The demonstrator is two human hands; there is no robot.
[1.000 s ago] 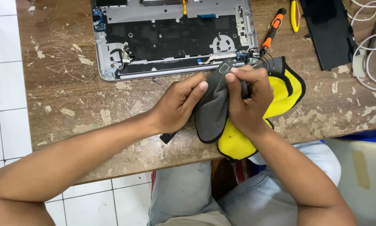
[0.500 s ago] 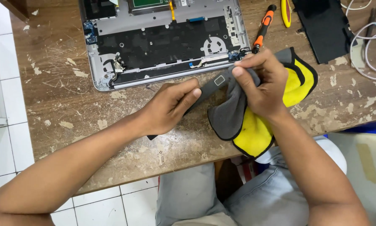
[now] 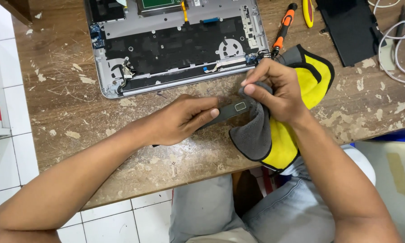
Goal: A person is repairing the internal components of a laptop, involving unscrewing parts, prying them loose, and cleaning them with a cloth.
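On worktop (image 3: 67, 112), front edge: dark flat strip (image 3: 227, 111) pinned by left hand (image 3: 180, 120), fingers closed on it.
Right hand (image 3: 279, 92): fingers pinched grey-yellow cloth (image 3: 274, 139) over strip end.
Advice: short, light strokes; strip kept flat.

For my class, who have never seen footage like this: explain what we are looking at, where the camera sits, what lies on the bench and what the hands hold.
The view comes from a camera worn on a person's head, looking down at their own two bare hands above a worn, scratched wooden bench. No machine is involved. The left hand pins a long, flat dark strip-shaped part against the wood. The right hand presses a fold of a grey and yellow cloth with black edging onto the strip's far end. Behind the hands lies an opened silver laptop shell, its insides exposed. To the right are an orange-and-black screwdriver, a flat black panel and some white cables. The person's grey-trousered knees show below the bench edge.
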